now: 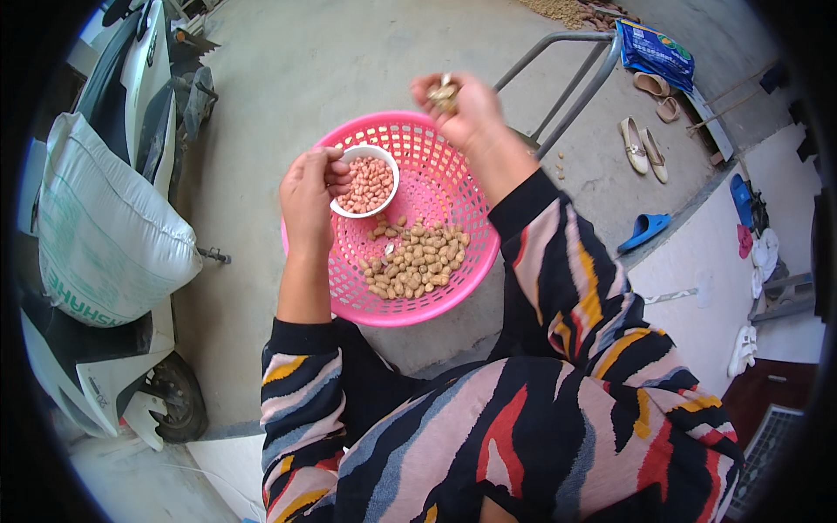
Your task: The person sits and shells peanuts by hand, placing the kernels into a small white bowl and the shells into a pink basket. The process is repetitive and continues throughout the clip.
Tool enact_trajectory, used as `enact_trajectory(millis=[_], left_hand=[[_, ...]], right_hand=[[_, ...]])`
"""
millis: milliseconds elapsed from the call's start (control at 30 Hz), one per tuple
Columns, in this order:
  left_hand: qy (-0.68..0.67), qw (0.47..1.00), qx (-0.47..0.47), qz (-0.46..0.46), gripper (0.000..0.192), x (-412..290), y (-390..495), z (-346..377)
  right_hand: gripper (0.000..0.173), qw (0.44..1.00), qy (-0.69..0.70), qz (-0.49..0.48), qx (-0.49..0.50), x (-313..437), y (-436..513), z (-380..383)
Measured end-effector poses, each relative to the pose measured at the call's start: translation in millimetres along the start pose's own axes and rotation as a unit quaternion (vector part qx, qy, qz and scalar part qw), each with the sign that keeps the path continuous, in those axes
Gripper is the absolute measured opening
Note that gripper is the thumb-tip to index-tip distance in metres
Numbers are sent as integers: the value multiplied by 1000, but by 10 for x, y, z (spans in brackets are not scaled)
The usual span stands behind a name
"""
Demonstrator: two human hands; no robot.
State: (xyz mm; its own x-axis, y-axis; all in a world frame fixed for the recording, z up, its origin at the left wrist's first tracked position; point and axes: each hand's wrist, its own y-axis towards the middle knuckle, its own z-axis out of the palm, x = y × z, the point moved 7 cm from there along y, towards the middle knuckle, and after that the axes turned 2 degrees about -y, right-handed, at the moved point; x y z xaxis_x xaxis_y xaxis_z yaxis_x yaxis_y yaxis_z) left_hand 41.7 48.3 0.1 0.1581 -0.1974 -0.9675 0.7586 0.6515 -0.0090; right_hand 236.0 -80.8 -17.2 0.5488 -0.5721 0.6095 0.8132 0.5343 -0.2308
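Note:
A pink plastic basket point(482, 278) with a slotted wall stands before me. Inside it, a white bowl point(396, 171) full of shelled pink-skinned peanut kernels point(369, 186) sits towards the far left. Unshelled peanuts point(418, 258) lie heaped on the near side of the basket. My left hand point(312, 180) is at the bowl's left rim, its fingers curled over the kernels; whether it grips the rim or a kernel is hidden. Beyond the basket's far right rim, my right hand point(461, 108) is raised, slightly blurred, with broken peanut shells point(444, 97) in its curled fingers.
At left a scooter point(147, 85) carries a bulging white woven sack point(111, 222). A metal tubular frame point(582, 91) rises beyond my right hand. Pale flat shoes point(633, 145), a blue slipper point(644, 232) and a blue printed bag point(655, 53) lie on the right.

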Motion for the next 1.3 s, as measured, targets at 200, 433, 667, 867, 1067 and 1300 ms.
enact_trajectory(millis=[200,433,667,867,1067,1300], left_hand=[[156,970,168,-81,18,177,-57,210],[335,907,238,-90,19,370,-157,270],[536,755,368,-91,37,944,-511,557],[604,688,400,-38,47,1085,-753,728],[602,671,423,-95,54,1123,-776,726],[573,703,416,-72,50,1227,-851,749]], right_hand=[[13,914,-340,-174,-136,897,347,-561],[12,922,-328,-204,-31,815,361,-424],[12,928,-360,-59,76,231,149,50],[12,910,-392,-73,116,56,65,216],[15,903,-404,-82,120,108,-22,281],[15,904,-407,-42,125,23,-90,330]])
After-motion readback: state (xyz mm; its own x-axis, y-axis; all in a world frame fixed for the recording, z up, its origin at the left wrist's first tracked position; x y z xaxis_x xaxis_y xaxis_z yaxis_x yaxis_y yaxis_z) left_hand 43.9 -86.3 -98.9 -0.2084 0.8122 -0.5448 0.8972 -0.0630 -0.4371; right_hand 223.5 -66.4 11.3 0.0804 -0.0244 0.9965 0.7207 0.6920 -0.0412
